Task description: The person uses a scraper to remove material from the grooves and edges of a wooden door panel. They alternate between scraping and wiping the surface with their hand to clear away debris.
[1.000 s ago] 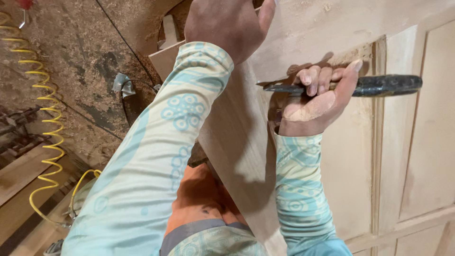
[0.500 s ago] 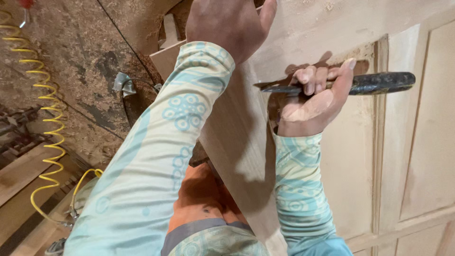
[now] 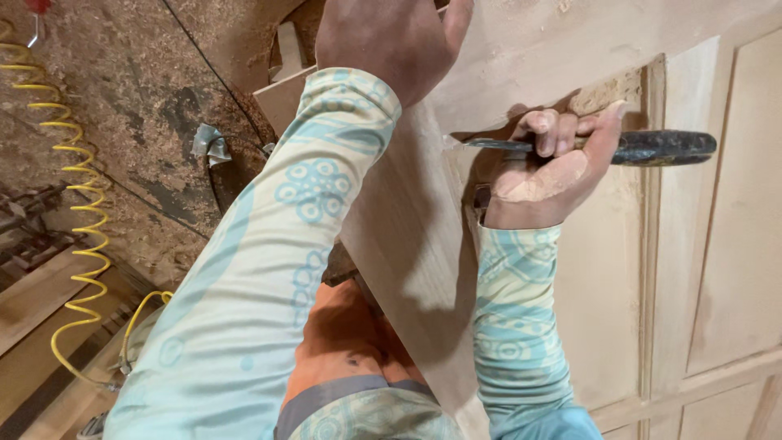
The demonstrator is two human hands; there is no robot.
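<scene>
My right hand [image 3: 550, 167] is closed around a chisel [image 3: 652, 147] with a black handle and a thin metal blade. The blade tip rests at the edge of a pale wooden panelled door [image 3: 717, 244], near a rough cut-out in its frame. My left hand [image 3: 391, 41] lies over the upper edge of the door frame; whether its fingers grip is hidden. Both arms wear light sleeves with a teal pattern.
A yellow coiled air hose [image 3: 77, 236] runs down the left side over a sawdust-covered floor [image 3: 114, 106]. A small crumpled metal scrap [image 3: 210, 143] lies on the floor. Wooden planks [image 3: 32, 301] sit at lower left. A small wood block [image 3: 285, 49] stands near the door's top.
My right hand and the chisel have shifted slightly upward and left along the door edge. My left hand stays in place.
</scene>
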